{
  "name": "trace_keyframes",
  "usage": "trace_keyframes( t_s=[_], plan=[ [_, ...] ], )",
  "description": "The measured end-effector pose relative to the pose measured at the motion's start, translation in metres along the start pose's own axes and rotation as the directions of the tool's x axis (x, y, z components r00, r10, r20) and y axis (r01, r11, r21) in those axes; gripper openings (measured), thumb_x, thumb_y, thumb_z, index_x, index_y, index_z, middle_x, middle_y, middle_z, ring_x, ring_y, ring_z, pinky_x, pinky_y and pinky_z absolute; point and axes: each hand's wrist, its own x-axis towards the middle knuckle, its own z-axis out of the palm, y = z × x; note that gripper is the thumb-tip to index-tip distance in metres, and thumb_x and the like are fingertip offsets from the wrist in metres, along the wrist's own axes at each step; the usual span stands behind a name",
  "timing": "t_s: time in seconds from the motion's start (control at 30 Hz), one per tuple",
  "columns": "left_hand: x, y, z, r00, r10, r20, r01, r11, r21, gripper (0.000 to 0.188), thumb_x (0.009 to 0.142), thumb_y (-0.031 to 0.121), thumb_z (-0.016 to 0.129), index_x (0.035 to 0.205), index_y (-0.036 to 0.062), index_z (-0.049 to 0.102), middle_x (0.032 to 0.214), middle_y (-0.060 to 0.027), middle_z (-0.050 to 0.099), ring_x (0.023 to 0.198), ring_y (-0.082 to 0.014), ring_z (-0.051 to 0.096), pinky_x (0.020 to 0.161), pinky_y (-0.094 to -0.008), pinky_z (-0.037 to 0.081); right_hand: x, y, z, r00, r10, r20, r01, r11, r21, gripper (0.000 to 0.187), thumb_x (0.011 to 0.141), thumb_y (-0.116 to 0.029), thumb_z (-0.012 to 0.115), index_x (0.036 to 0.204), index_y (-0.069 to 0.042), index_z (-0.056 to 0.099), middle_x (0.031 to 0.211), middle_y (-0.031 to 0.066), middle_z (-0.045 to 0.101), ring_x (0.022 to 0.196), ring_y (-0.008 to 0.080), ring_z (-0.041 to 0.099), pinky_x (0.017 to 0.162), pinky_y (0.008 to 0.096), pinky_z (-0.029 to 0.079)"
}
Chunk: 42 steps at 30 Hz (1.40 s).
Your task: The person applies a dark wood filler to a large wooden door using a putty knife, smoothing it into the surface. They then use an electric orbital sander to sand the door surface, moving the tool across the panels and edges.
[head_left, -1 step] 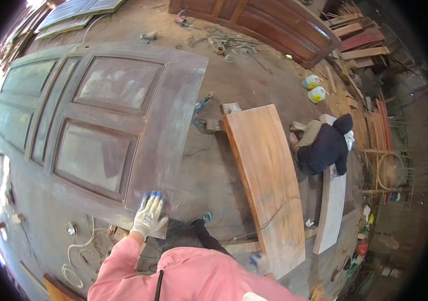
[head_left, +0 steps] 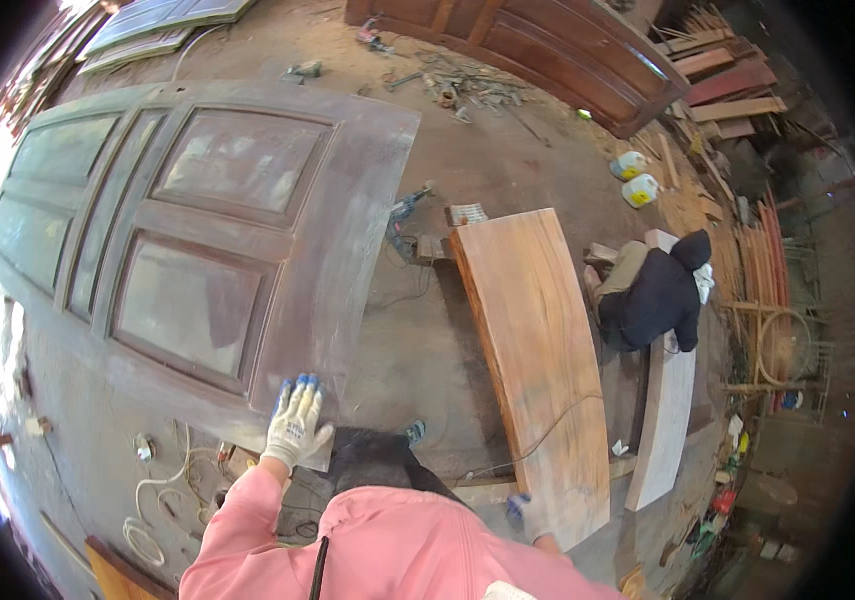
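My left hand (head_left: 295,422), in a white work glove with blue fingertips, lies flat with fingers stretched on the near corner of a large brown panelled door (head_left: 332,240). The door lies raised and level, its surface hazed with pale streaks. My right hand (head_left: 535,516), gloved the same way, hangs low beside my body, by the near left edge of a thick wooden slab (head_left: 532,320). Its fingers are small and smeared, so their grip is unclear, and I cannot tell whether it touches the slab. A thin dark cord (head_left: 549,430) runs across the slab.
A person (head_left: 652,295) in dark clothing crouches right of the slab, over a pale board (head_left: 669,410). Power tools (head_left: 405,215) sit on the floor beyond the door. Two white jugs (head_left: 637,190) and another brown door (head_left: 537,55) lie farther off. A white hose (head_left: 147,540) coils at left.
My right hand has shifted slightly up and shows more clearly beside the slab. My left hand stays flat on the door. The whole view has moved a little.
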Motion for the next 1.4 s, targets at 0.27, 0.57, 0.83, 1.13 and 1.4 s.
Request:
trace_keyframes(
  t_s=[0.27,0.57,0.83,1.13,1.4],
  plan=[
    [0.040,0.038,0.026,0.692,-0.642,-0.330,0.603,0.765,-0.226,0.090,0.092,0.035,0.064,0.158,-0.0090,0.022,0.168,-0.0277,0.015,0.157,-0.0423,0.010,0.129,-0.0527,0.006,0.156,-0.165,-0.077,0.992,-0.119,0.051,0.113,0.988,0.103,0.027,0.097,-0.025,0.068,0.081,-0.003,0.069,0.065,0.0074,0.063,0.054,0.0193,0.061,0.051,0.0336,0.049],
    [0.216,0.017,-0.040,0.632,-0.675,-0.382,0.649,0.730,-0.216,0.089,0.095,0.039,0.061,0.157,-0.0113,0.022,0.167,-0.0305,0.017,0.157,-0.0429,0.011,0.128,-0.0546,0.006,0.232,-0.231,-0.095,0.983,-0.089,0.160,0.101,0.993,-0.068,0.023,0.096,-0.019,0.063,0.100,0.002,0.072,0.090,0.0127,0.075,0.073,0.0230,0.072,0.064,0.0346,0.055],
    [0.449,-0.083,-0.161,0.707,-0.585,-0.397,0.509,0.811,-0.289,0.085,0.099,0.044,0.054,0.160,-0.0053,0.023,0.169,-0.0264,0.016,0.158,-0.0398,0.010,0.129,-0.0511,0.003,0.314,-0.320,-0.117,0.966,-0.104,0.235,0.218,0.817,-0.534,0.025,0.096,-0.019,0.061,0.105,0.001,0.073,0.094,0.0136,0.076,0.078,0.0221,0.072,0.069,0.0355,0.055],
    [0.555,-0.117,-0.225,0.571,-0.691,-0.443,0.574,0.722,-0.387,0.086,0.097,0.048,0.056,0.159,-0.0044,0.027,0.167,-0.0255,0.020,0.157,-0.0401,0.015,0.129,-0.0527,0.007,0.455,-0.493,-0.153,0.913,-0.210,0.349,0.400,0.622,-0.673,0.027,0.096,-0.019,0.059,0.109,0.000,0.074,0.099,0.0152,0.077,0.084,0.0223,0.072,0.074,0.0365,0.055],
    [0.595,-0.173,-0.248,0.003,-0.925,-0.379,0.785,0.237,-0.572,0.085,0.099,0.049,0.053,0.157,-0.0083,0.028,0.164,-0.0298,0.025,0.154,-0.0439,0.021,0.127,-0.0569,0.010,0.634,-0.744,-0.160,0.829,-0.129,0.544,0.524,0.523,-0.673,0.028,0.096,-0.020,0.060,0.110,0.001,0.073,0.102,0.0174,0.076,0.090,0.0239,0.072,0.080,0.0374,0.054]
  ],
)
